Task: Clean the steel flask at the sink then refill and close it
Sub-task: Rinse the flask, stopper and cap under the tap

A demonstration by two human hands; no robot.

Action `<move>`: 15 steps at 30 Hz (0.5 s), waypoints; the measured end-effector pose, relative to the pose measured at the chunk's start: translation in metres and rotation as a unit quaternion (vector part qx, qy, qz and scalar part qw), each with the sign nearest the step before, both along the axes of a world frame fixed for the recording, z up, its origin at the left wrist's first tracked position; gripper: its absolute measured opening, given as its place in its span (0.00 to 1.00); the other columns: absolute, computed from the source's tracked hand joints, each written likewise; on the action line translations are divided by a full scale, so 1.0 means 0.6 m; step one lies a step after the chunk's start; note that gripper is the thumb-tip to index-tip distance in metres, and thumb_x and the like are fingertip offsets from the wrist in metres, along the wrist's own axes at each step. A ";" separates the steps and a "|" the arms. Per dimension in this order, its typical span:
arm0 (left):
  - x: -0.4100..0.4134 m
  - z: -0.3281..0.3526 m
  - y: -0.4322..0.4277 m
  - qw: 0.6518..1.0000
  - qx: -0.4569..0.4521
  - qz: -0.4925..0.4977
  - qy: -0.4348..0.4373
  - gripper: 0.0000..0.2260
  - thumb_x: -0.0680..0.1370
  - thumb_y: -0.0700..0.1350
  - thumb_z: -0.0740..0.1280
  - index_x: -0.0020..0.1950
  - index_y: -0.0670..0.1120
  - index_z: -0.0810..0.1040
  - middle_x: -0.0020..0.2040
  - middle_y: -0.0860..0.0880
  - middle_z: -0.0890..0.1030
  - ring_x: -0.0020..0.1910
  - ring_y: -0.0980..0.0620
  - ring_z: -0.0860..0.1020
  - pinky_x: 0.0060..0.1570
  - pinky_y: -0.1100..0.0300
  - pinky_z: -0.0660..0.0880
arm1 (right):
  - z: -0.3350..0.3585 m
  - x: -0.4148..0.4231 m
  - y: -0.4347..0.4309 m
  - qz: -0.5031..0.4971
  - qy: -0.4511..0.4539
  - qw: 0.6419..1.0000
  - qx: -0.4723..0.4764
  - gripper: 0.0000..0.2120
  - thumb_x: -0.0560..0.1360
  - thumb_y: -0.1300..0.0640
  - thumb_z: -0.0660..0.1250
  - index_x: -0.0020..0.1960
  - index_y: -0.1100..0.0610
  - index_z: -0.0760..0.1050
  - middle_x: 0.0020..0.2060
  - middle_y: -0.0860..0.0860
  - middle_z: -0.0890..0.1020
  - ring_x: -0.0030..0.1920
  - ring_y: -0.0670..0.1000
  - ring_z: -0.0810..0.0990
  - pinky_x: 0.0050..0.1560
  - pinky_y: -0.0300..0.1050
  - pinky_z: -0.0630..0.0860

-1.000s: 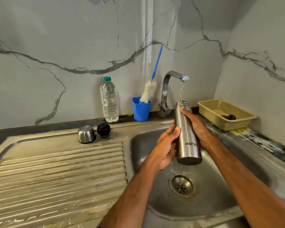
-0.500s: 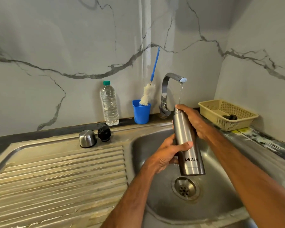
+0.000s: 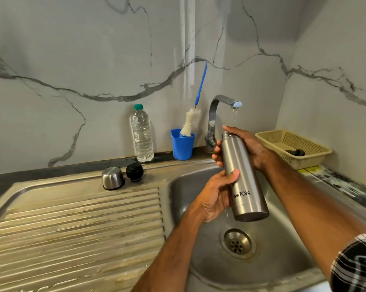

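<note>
Here, both of my hands are on the steel flask (image 3: 244, 175), which I hold above the sink (image 3: 283, 270), tilted so its open mouth points up toward the tap (image 3: 216, 106) and its base hangs over the drain (image 3: 238, 243). My right hand (image 3: 251, 146) wraps the upper part, just below the mouth, with the fingers curled round the far side. My left hand (image 3: 214, 194) grasps the lower body beside the printed lettering, thumb lying across the front. A thin stream of water (image 3: 234, 115) runs from the spout down to the flask's mouth and my right hand, and some water trickles below my left hand.

On the sink's ledge to the left, the steel cap (image 3: 112, 178) sits mouth down, with the black stopper (image 3: 134, 171) just beside it; both are well apart from the flask. Behind them a plastic water bottle (image 3: 142, 135) stands upright on the bench (image 3: 51, 171). Near the tap, a blue cup (image 3: 182, 145) holds a bottle brush (image 3: 191, 123) leaning against the wall. To the right a cream basket (image 3: 268, 134) holds a small dark thing I cannot make out.
</note>
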State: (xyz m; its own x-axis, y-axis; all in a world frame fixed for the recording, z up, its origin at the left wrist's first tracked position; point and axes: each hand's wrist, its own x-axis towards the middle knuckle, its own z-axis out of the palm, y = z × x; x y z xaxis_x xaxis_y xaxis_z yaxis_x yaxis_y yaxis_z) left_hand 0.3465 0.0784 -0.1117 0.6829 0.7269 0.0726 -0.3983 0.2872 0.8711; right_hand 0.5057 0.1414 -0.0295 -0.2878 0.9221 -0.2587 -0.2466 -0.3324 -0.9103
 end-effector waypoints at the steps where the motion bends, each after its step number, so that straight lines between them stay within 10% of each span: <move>1: 0.003 0.000 0.000 1.000 0.003 0.011 0.001 0.22 0.77 0.50 0.70 0.67 0.42 0.75 0.62 0.40 0.80 0.63 0.41 0.77 0.71 0.36 0.69 | -0.003 0.001 0.001 -0.003 -0.009 1.000 -0.004 0.22 0.70 0.42 0.76 0.50 0.60 0.79 0.45 0.57 0.82 0.52 0.57 0.80 0.59 0.56 0.77; 15: 0.012 -0.009 0.013 0.997 0.000 0.051 0.055 0.21 0.76 0.54 0.71 0.66 0.45 0.76 0.59 0.42 0.82 0.59 0.43 0.80 0.65 0.43 0.77 | -0.001 -0.010 0.052 -0.195 -0.236 0.950 0.061 0.34 0.60 0.44 0.79 0.60 0.61 0.78 0.44 0.58 0.87 0.43 0.58 0.87 0.52 0.58 0.83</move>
